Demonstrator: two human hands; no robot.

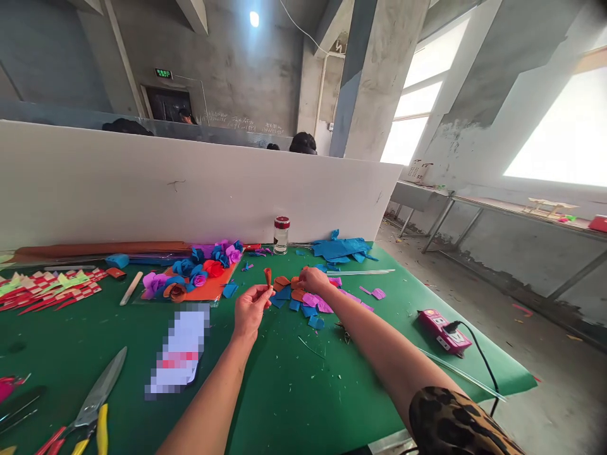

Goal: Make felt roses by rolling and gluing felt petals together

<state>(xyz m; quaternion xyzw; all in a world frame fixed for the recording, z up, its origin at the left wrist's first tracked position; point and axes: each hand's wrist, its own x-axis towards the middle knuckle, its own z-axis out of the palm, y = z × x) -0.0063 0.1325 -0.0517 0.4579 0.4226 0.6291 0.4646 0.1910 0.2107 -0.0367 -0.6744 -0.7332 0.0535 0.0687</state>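
Left hand [250, 309]: fingertips pinching small brown rolled paper piece [268, 278], upright. Right hand [313, 280]: at flat orange-brown paper cutouts [298, 295] on green tabletop [284, 392]; grip unclear. Looks like picking stage; separating one thin cutout calls for light fingertips.

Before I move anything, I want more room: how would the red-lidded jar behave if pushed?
The jar looks see-through and smooth, so probably stiff and a little slippery. It stands upright, taller than wide, so a high push might tip it. Its round sides suggest it could then roll.
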